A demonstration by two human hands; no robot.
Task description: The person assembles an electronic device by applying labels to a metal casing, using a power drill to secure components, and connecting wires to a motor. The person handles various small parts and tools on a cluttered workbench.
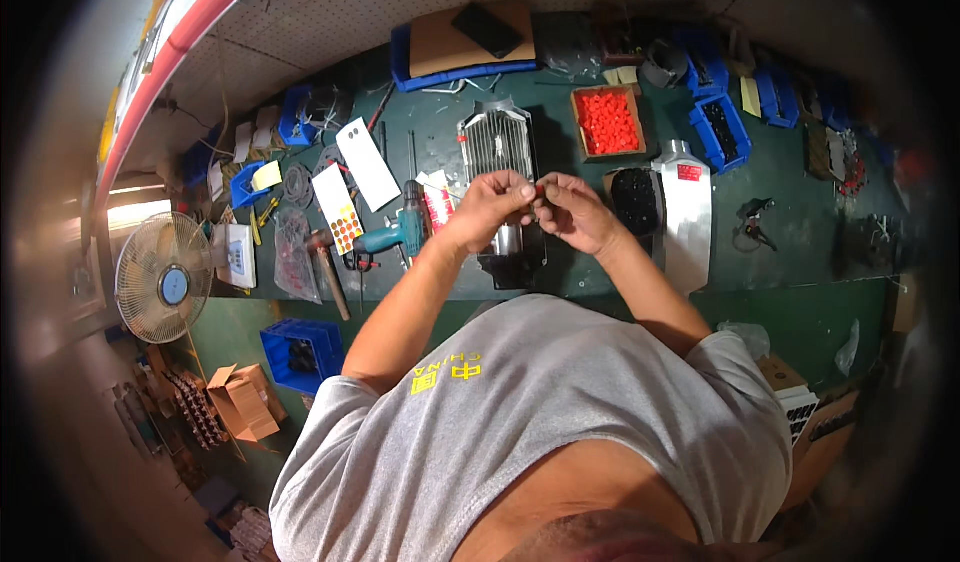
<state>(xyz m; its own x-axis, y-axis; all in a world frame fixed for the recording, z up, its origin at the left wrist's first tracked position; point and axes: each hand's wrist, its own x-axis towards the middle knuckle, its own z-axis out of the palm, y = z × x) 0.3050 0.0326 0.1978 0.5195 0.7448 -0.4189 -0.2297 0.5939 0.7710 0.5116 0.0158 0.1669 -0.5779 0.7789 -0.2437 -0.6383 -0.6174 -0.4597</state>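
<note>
At the frame's centre, the left hand (pixel 497 205) and right hand (pixel 577 213) pinch a small reddish piece (pixel 540 191) above the finned metal housing (pixel 497 142), probably using both to steady it.

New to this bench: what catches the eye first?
Probably the bright red pieces heaped in a square box, on the far side of the green workbench, right of the finned metal housing. Next, the left hand and right hand meeting fingertip to fingertip above that housing; what lies between them is too small to tell. Then the round fan at the far left.
</note>
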